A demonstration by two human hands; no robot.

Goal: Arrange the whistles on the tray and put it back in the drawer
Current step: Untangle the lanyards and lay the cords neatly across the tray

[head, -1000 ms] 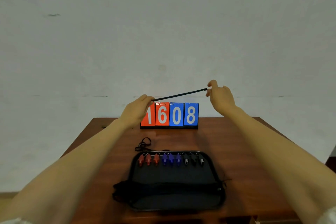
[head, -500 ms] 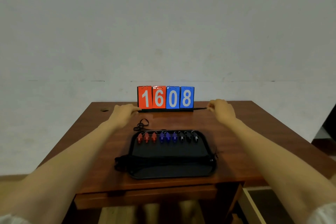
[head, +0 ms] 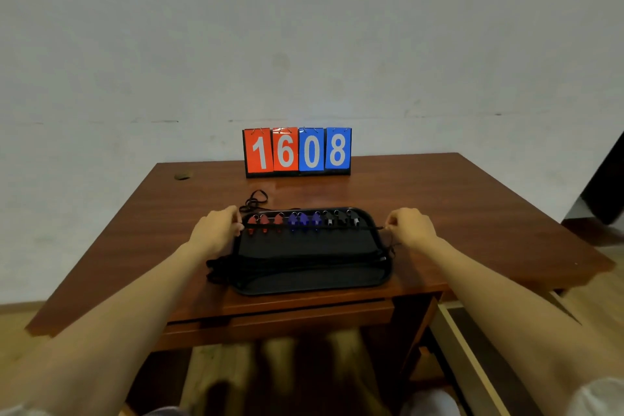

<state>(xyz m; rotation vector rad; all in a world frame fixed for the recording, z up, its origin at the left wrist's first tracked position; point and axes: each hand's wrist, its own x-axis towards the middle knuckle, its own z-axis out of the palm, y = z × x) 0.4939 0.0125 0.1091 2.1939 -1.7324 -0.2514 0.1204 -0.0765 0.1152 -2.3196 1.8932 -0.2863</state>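
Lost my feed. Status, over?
Left hand, right hand pinch thin black cord ends. Cord spans red, blue, black plastic whistles on black tray. Nothing blocking.

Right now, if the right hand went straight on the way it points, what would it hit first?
Most likely the right hand, pinching a black cord, would meet the tray rim first, then the black whistles. Depth is hard to judge.

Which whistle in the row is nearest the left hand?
The end red whistle, leftmost in the row, beside the left hand that pinches the black cord. The blue whistles and black whistles sit further right.
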